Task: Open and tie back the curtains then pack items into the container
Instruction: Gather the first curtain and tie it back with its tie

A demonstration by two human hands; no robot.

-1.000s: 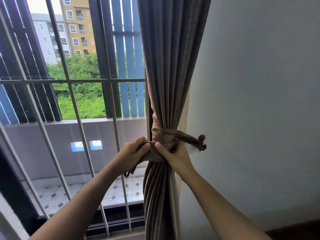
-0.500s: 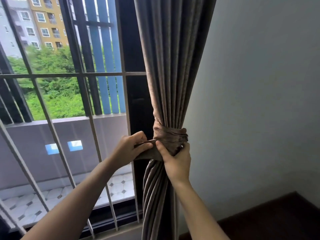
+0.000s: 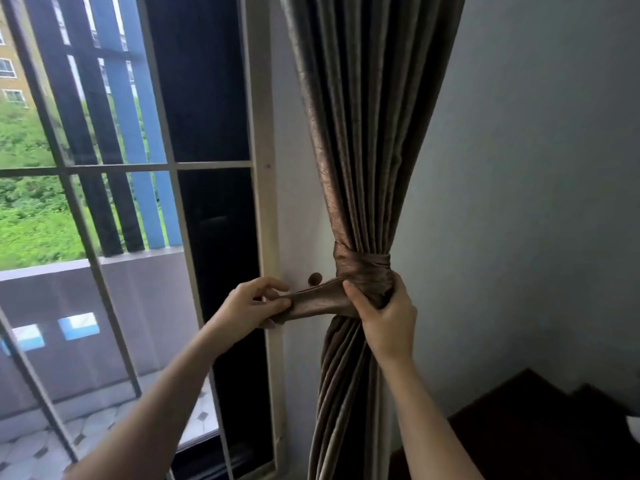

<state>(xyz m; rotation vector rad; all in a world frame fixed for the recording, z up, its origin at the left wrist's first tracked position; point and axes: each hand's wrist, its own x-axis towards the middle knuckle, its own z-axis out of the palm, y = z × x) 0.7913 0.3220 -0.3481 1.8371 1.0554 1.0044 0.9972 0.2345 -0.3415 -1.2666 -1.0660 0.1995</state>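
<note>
Curtain (image 3: 367,140) hangs centre frame, gathered into one bundle and cinched at mid height by a brown tie (image 3: 363,270) of the same fabric, wrapped round it. Folds fan out above the tie and drop in tight pleats below.

My right hand (image 3: 389,315) grips the bundle just under the wrap, fingers curled round the fabric, thumb pressed on the strip where it leaves the wrap. The loose end of the tie runs left from there, roughly level, and my left hand (image 3: 247,306) pinches that end between thumb and fingers (index lifted a bit, not on the cloth). Both forearms come up from the bottom edge.

Small round brown knob (image 3: 314,279) on the pale strip of wall just above the stretched tie, between my two hands; whether it touches the tie I cannot tell.

Left of that, a cream window frame (image 3: 265,188) runs top to bottom. Further left, pale bars (image 3: 114,167) cross the glass, with blue slats (image 3: 149,174), a grey balcony wall (image 3: 131,306) and green trees outside. Right half is plain grey wall (image 3: 540,174). Dark furniture (image 3: 540,431) in the lower right corner.
</note>
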